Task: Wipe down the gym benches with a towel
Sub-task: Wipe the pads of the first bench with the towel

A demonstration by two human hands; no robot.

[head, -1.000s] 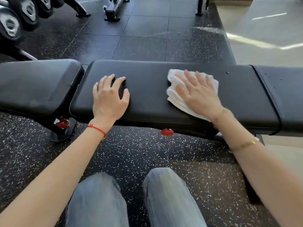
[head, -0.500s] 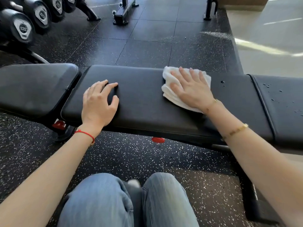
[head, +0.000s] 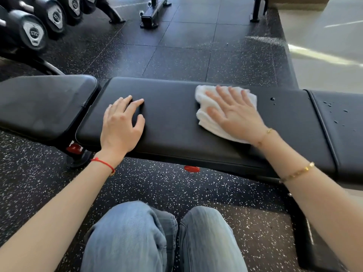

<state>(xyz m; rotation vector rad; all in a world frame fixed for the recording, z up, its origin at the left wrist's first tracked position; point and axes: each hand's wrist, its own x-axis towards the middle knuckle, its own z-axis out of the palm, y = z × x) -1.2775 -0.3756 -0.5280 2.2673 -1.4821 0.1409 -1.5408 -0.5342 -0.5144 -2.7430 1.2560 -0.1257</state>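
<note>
head view:
bench [head: 172, 118]: black padded top, seen lying level across the frame
towel [head: 204, 114]: white, bunched, laid on the bench top toward its right half
right hand [head: 238, 114]: pressed flat on the towel, fingers spread
left hand [head: 120, 124]: rested on the bench top near its left end, fingers loosely spread, nothing held
water drops [head: 272, 99]: noted on the pad just right of the towel
dumbbells [head: 33, 32]: racked at upper left

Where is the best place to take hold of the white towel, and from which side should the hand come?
Probably the bare bunched folds at the towel's left edge, approached from the left or above. The right hand lies flat over the rest, pressing it to the bench pad, so only that edge is raised and exposed.
</note>
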